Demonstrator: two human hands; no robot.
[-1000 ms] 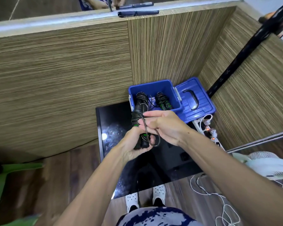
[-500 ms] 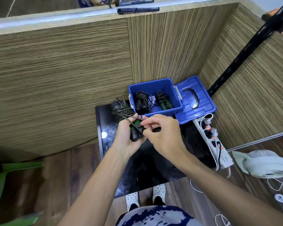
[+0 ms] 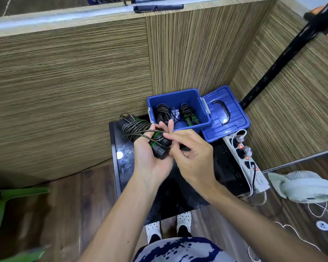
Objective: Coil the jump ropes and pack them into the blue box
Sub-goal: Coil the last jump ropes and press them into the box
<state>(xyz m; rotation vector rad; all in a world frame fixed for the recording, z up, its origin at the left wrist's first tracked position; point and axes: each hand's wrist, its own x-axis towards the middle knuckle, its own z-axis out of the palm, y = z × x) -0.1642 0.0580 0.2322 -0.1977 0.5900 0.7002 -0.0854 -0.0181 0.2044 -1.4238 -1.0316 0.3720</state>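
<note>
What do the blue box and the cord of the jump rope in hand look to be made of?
Blue box: moulded plastic, seemingly, with a smooth, slightly glossy wall and a ribbed lid beside it. Jump rope cord: thin and shiny with a greyish glint, possibly coated steel wire, though not certain.

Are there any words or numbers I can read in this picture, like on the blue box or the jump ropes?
No text can be read.
Blue box and its lid: no label visible.
Jump rope in the left hand: none visible.
Power strip: pale sticker with marks too small and blurred to read.
</note>
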